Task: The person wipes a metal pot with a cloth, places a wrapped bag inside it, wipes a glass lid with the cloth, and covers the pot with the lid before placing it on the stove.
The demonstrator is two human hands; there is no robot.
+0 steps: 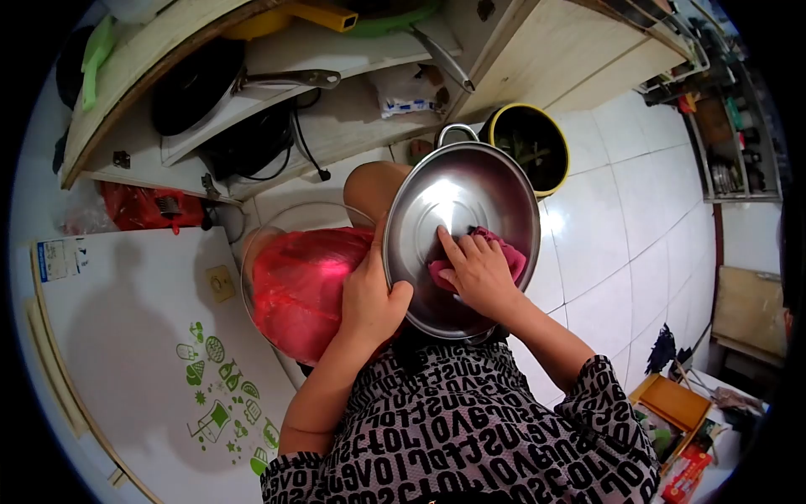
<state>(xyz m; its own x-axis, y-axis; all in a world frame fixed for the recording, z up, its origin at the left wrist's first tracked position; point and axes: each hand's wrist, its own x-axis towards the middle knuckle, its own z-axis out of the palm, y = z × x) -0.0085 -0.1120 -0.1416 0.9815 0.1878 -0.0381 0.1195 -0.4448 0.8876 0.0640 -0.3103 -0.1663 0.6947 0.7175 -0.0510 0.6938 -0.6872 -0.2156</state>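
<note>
A round steel pan (420, 197) with loop handles is tilted over my lap, its shiny inside facing up. My left hand (369, 290) grips its left rim, thumb over the edge and fingers hidden behind it. Inside the pan, my right hand (478, 270) presses on a folded dark-pink cloth (514, 259), with the index finger stretched toward the pan's middle. Beside my left hand, a red plastic bag (298, 286) lies within a round, thin-rimmed lid or bowl that I cannot make out fully.
A yellow-rimmed black bin (567, 160) with green scraps stands beyond the pan on the tiled floor (621, 244). Open shelves (361, 109) hold a black pan (197, 88). A white fridge (143, 336) is at left; an orange tray (676, 401) lies at lower right.
</note>
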